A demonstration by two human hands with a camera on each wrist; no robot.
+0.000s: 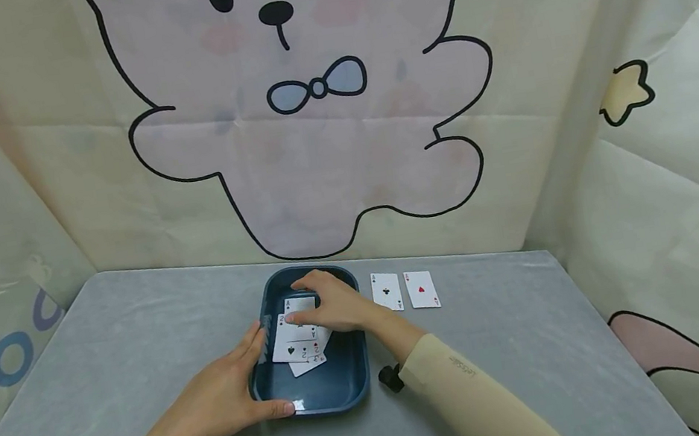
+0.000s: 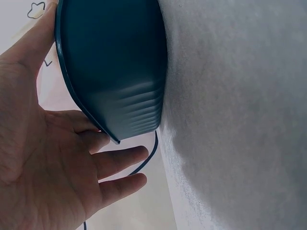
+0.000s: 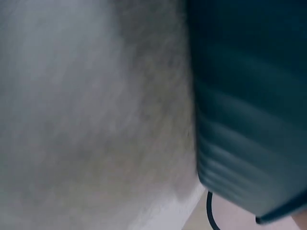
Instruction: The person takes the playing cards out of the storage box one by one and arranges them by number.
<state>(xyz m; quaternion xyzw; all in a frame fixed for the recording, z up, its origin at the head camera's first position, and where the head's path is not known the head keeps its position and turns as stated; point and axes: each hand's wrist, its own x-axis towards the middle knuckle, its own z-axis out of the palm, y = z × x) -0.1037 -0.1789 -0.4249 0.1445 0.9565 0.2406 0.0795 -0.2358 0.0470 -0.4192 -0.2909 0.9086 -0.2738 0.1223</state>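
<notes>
A dark blue tray [image 1: 348, 391] rests on the table with several overlapping playing cards [image 1: 290, 350] inside, a two of spades among them. My left hand [image 1: 223, 395] holds the tray's near-left corner, its thumb on the near rim and fingertips at the left rim. In the left wrist view, two fingers of the left hand [image 2: 57, 158] extend free of the tray [image 2: 110, 62]. Over the tray's far part is my right hand [image 1: 335, 303], thumb and forefinger spread apart. Its thumb tip lies over the cards; its other fingertips are hidden.
Just right of the tray, an ace of clubs [image 1: 386, 291] and an ace of hearts [image 1: 422, 290] lie face up side by side. The grey table [image 1: 511, 344] meets a cloth wall [image 1: 410, 171] with a printed bear. Cloth walls also stand at both sides.
</notes>
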